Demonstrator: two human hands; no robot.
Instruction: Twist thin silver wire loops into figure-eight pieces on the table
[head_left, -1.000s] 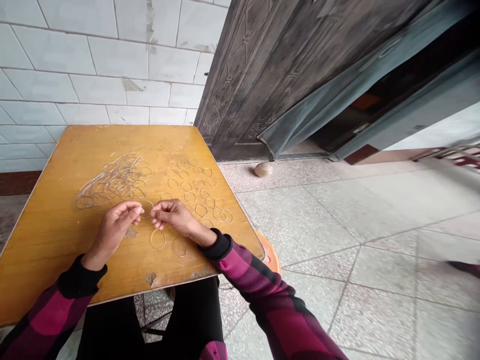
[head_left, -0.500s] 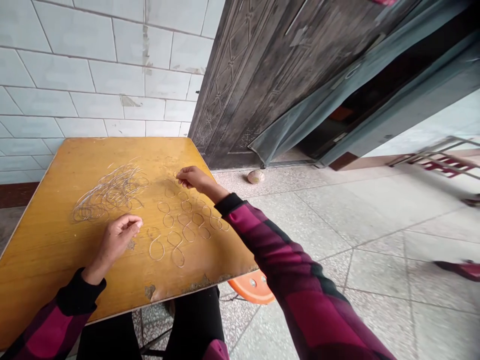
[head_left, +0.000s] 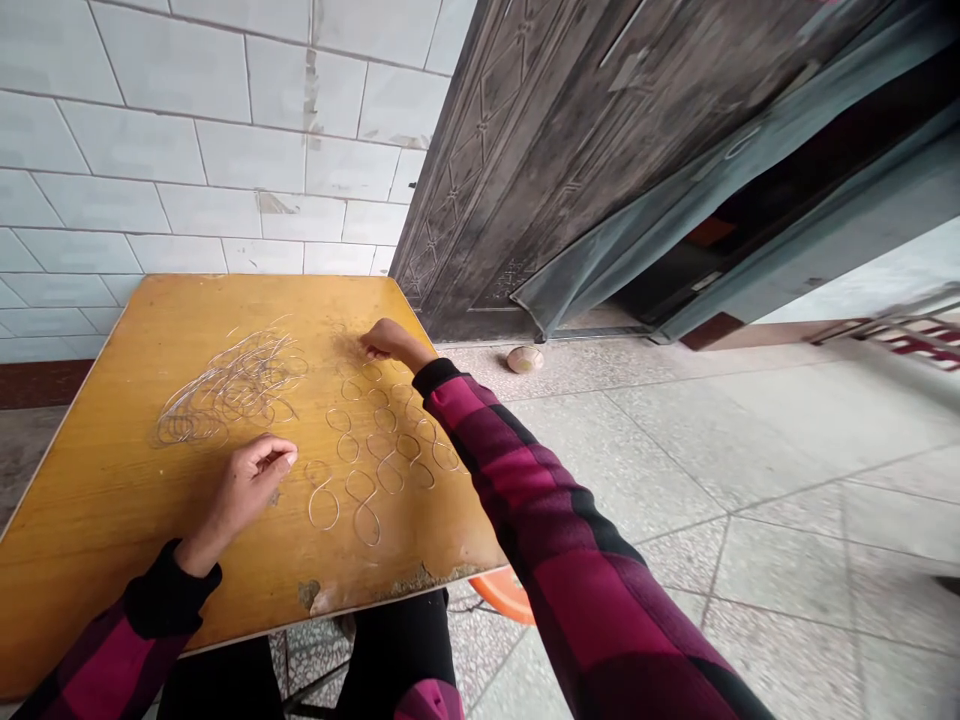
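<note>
My left hand (head_left: pixel 255 488) is above the near left of the yellow table (head_left: pixel 390 585), thumb and fingers pressed together, nothing visible in them. My right hand (head_left: pixel 391 341) reaches to the table's far right part. Its fingers are closed and point down; whatever they hold is hidden. Thin wires bent into figure-eight loops (head_left: pixel 351 421) lie in loose rows between my hands, the closest one (head_left: pixel 379 520) toward the front. Beyond my left hand lies a tangled heap of thin curved wires (head_left: pixel 232 385).
White wall tiles (head_left: pixel 225 150) rise behind the table. A dark carved door (head_left: pixel 517 180) with a grey-green curtain (head_left: pixel 600 270) stands to the right. A pale round object (head_left: pixel 524 360) lies on the floor by the doorway. Part of an orange stool (head_left: pixel 506 596) shows under the table edge.
My right hand has moved slightly toward the far side of the table and turned more downward. My left hand keeps its pinched pose. The whole view has shifted a little.
</note>
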